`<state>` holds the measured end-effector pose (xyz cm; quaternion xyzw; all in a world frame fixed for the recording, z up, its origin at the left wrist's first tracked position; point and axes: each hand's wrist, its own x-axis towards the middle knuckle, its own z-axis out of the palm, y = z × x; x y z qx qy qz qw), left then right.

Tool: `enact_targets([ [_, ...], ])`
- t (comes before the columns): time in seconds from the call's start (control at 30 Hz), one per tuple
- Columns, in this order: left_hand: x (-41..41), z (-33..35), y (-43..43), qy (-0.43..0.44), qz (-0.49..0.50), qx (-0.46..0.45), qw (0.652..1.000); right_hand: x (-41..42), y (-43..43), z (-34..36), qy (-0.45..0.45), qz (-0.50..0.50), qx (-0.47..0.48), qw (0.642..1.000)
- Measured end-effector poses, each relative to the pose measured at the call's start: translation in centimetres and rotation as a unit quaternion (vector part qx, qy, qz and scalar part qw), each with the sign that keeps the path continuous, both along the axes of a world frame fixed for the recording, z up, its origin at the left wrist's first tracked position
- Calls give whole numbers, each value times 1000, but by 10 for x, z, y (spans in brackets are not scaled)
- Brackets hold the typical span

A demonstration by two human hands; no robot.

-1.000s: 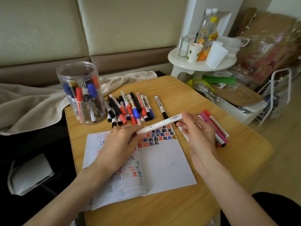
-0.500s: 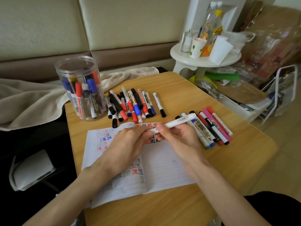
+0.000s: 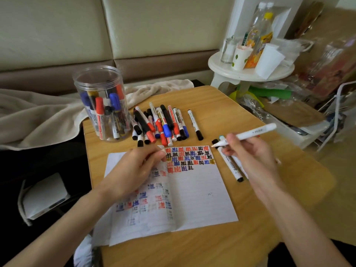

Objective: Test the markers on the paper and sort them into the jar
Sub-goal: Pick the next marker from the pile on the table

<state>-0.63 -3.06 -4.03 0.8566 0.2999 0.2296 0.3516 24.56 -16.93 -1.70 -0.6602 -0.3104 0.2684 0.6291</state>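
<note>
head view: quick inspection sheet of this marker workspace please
surface: wooden table, part covered by lined paper with red, blue, black test marks
job's things: clear jar holding markers; marker pile beside it; more markers right of paper
clutter: beige cloth behind and left of the table
grippers: right hand holds uncapped white marker; left hand pinches what looks like its cap
cables: nothing seen
surroundings: padded sofa back; white stool with bottles and cups

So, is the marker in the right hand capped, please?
No, uncapped: the marker shows a bare tip; the left hand pinches its cap.
</note>
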Motion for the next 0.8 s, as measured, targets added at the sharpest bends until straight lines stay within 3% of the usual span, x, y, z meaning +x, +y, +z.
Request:
enact_targets([
  [0.17,9,-7,-12,-5,8,78,997,-22,12,-32,-69,29,-5,997],
  [0.33,16,-14,-16,-21,8,120,993,-34,16,-49,-98,-3,11,995],
  [0.8,18,-18,-14,14,10,146,989,-32,19,-58,-128,-3,-14,992],
])
